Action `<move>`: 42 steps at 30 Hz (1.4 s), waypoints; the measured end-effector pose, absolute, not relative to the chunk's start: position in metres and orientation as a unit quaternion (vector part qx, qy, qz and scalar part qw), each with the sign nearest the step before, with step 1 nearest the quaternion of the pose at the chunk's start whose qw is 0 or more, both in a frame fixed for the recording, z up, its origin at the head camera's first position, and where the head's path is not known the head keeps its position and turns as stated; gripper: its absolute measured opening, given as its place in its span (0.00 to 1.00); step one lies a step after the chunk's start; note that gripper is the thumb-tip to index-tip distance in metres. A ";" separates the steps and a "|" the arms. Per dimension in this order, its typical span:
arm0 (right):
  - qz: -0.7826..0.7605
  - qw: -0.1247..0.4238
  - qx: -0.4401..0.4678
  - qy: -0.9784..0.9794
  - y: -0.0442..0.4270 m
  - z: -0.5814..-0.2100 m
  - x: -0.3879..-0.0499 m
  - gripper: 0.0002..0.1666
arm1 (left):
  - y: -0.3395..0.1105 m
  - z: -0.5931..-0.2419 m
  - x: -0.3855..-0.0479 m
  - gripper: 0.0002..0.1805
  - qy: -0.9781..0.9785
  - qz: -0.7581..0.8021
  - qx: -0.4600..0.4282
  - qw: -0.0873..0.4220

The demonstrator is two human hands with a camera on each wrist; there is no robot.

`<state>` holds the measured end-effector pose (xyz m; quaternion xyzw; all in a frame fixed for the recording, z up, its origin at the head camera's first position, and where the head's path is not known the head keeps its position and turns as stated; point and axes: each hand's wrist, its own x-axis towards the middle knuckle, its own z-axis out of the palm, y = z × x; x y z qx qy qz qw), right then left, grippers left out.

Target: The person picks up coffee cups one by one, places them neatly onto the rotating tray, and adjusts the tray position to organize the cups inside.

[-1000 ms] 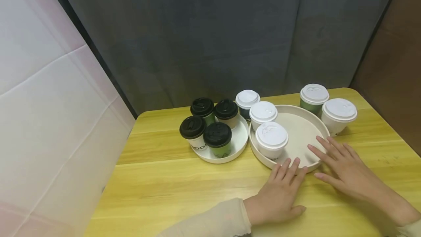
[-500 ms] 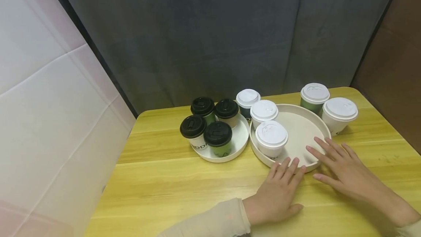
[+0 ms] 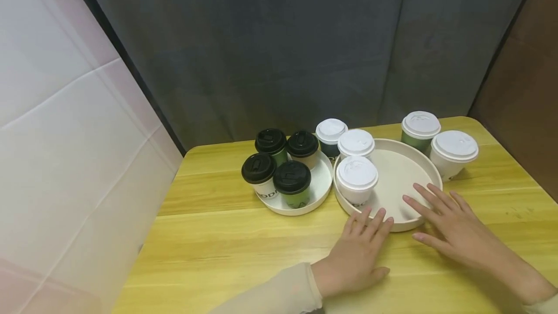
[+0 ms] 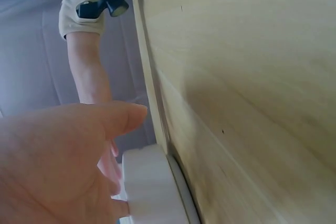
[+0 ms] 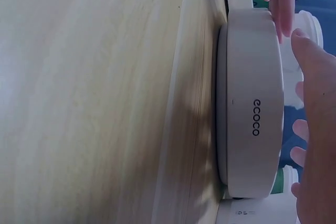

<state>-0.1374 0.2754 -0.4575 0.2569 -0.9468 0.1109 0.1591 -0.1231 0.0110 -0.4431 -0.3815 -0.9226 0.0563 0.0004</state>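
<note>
A round cream tray (image 3: 405,227) holds a front white-lidded cup (image 3: 357,173) and another white-lidded cup (image 3: 356,143) behind it, both upright at its left side. My left hand (image 3: 353,256) lies at the tray's front rim, fingers spread and fairly straight, fingertips below the front cup. Over the tray's right front rim my right hand (image 3: 455,229) is held with fingers spread, holding nothing. In the right wrist view the tray wall (image 5: 255,66) bears the letters "ecoco". The left wrist view shows my left thumb (image 4: 126,119) apart from the tray wall (image 4: 152,187).
A smaller white plate (image 3: 320,190) on the left carries several black-lidded cups (image 3: 292,183). One white-lidded cup (image 3: 331,132) stands behind, between plate and tray. Two more, a green cup (image 3: 420,127) and a white cup (image 3: 453,151), stand beyond the tray's right rim. A dark partition (image 3: 279,52) rises behind the table.
The tray has turned slightly clockwise: its front cup shifted left, the rear one a little right and back. My left hand slid left along the rim; the right hand hardly moved.
</note>
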 end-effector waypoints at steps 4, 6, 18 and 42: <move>0.109 0.160 0.261 -0.946 0.271 -0.457 -0.137 0.48 | 0.004 -0.443 -0.125 0.52 -0.926 0.047 -0.375 0.007; 0.108 0.159 0.262 -0.946 0.270 -0.457 -0.137 0.48 | 0.000 -0.443 -0.127 0.52 -0.927 0.043 -0.372 0.002; 0.108 0.160 0.269 -0.944 0.260 -0.459 -0.136 0.48 | -0.016 -0.444 -0.139 0.49 -0.927 0.051 -0.372 -0.009; 0.098 0.165 0.310 -0.931 0.237 -0.460 -0.137 0.47 | -0.048 -0.442 -0.169 0.43 -0.912 0.016 -0.409 0.010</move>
